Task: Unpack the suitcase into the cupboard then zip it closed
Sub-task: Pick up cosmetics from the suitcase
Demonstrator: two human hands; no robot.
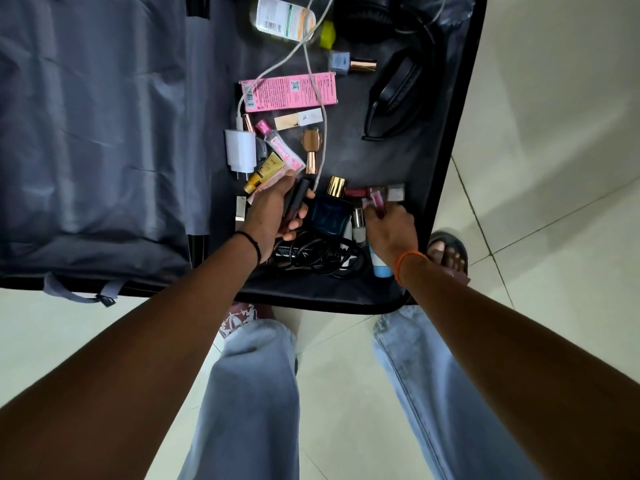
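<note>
The suitcase (446, 161) lies open on the floor, its right half strewn with small toiletries. My left hand (273, 216) grips a black lipstick tube (296, 199) along with a yellow tube (263, 173) and a pink-capped bottle (277, 143). My right hand (391, 226) pinches a small pink lip gloss (378, 199) near the case's right wall. Between my hands stands a dark blue perfume bottle (329, 211) with a gold cap. A tangle of black cable (322, 258) lies under my wrists.
A white charger (240, 148) with its cable, a pink box (291, 91), black headphones (398, 84), a clear bottle (284, 19) and nail polish bottles lie further up. The grey zipped left half (93, 133) is flat. White tiled floor surrounds the case; my sandalled foot (448, 252) is at its right.
</note>
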